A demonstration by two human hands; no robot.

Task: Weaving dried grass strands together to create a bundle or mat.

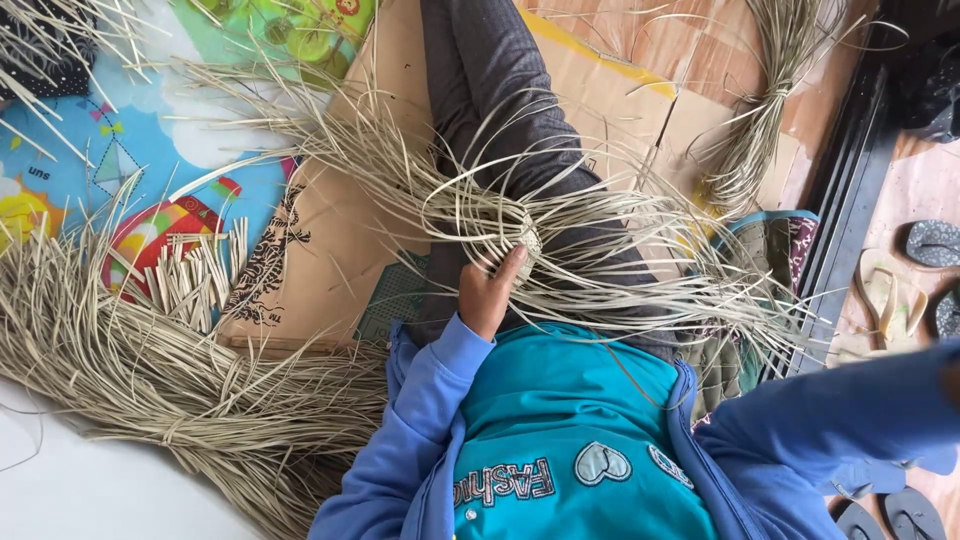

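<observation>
My left hand [488, 292] rests on my lap and grips a small woven knot of pale straw strips [527, 240]. Long loose strips [640, 270] fan out from that knot across my dark trouser leg [500, 90] to both sides. The hand's fingers are closed on the knot's near side. My right arm in a blue sleeve [840, 410] reaches off the right edge, and its hand is not seen. I wear a teal shirt [570, 400] under the blue jacket.
A thick heap of dried straw [150, 370] lies on the left, with short cut strips [195, 275] beside it. Another tied bundle [760, 110] lies top right. Flat cardboard [330, 240] and a colourful play mat [120, 150] cover the floor. Sandals [885, 300] lie at the right.
</observation>
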